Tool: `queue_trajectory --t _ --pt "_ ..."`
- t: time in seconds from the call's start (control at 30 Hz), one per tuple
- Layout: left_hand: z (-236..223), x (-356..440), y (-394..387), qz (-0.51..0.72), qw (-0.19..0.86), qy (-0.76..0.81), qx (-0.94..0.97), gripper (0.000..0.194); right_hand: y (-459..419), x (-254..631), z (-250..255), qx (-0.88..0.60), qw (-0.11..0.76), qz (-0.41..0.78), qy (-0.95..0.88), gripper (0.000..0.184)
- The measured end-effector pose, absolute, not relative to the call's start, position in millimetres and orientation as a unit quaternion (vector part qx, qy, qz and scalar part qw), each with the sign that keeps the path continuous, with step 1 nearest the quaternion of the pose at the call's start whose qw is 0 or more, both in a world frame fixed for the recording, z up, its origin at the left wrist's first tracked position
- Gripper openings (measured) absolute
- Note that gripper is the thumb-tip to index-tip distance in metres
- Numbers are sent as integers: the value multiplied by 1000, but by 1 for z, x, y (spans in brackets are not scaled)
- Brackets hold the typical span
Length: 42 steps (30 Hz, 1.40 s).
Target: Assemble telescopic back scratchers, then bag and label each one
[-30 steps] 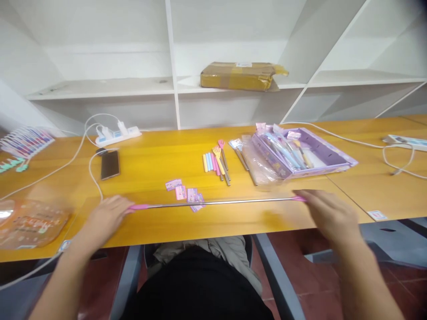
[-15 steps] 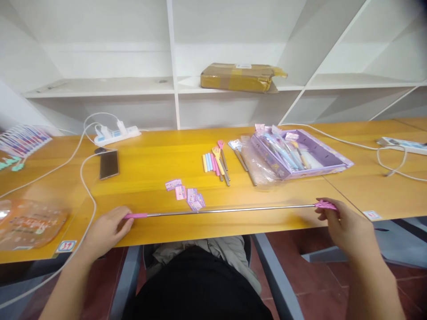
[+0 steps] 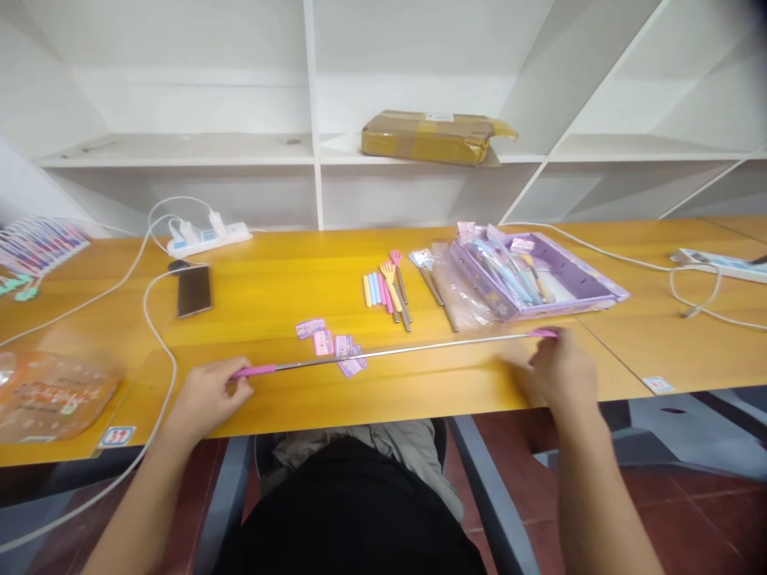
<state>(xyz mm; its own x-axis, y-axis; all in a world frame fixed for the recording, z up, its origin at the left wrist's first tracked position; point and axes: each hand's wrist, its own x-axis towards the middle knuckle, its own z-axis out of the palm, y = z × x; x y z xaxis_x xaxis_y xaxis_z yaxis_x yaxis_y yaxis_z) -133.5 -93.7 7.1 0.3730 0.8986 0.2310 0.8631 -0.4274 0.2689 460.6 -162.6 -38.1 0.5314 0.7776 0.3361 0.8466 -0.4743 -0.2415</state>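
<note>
While the left hand [image 3: 209,399] is grasping the pink handle [image 3: 259,370] of an extended rod [image 3: 419,348], the right hand [image 3: 564,371], somewhat blurred, is closing its fingers on the pink end [image 3: 542,334]; the exact finger placement there is too blurred to tell. The metal shaft is running between the hands across the near part of the wooden table [image 3: 269,319], its right end lying farther from the wearer than its left. Below the shaft's line of sight, small printed cards [image 3: 323,343] are lying left of centre, and the shaft is crossing over the right ones in view.

Beyond the rod, short coloured handles [image 3: 375,290] are lying in a row beside a yellow claw-headed stick [image 3: 389,275] and a pink-headed stick [image 3: 396,260]. Farther right, a clear plastic wrapper [image 3: 461,295] is resting against a purple tray [image 3: 584,275], which is holding wrapped sticks [image 3: 509,271]. On the left, a phone [image 3: 195,291] is lying near a white power strip [image 3: 209,238], and an orange package [image 3: 57,395] is sitting at the near left. A taped cardboard box [image 3: 428,137] is resting on the far shelf [image 3: 180,150].
</note>
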Motion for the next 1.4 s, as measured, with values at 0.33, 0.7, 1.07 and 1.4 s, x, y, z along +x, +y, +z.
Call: queue_trajectory --t 0.33,0.7,1.07,1.4 --pt "-13 -19 -105 222 119 474 843 22 -143 248 -28 -653 69 -33 -753 23" --pt "-23 -24 -99 90 147 519 837 15 -138 262 -43 -638 146 25 -756 18" --pt "-14 -19 -100 54 120 545 828 17 -135 263 -36 -641 103 25 -761 19" --pt "10 -49 -94 39 72 572 816 36 -144 315 -27 -637 148 -33 -756 29"
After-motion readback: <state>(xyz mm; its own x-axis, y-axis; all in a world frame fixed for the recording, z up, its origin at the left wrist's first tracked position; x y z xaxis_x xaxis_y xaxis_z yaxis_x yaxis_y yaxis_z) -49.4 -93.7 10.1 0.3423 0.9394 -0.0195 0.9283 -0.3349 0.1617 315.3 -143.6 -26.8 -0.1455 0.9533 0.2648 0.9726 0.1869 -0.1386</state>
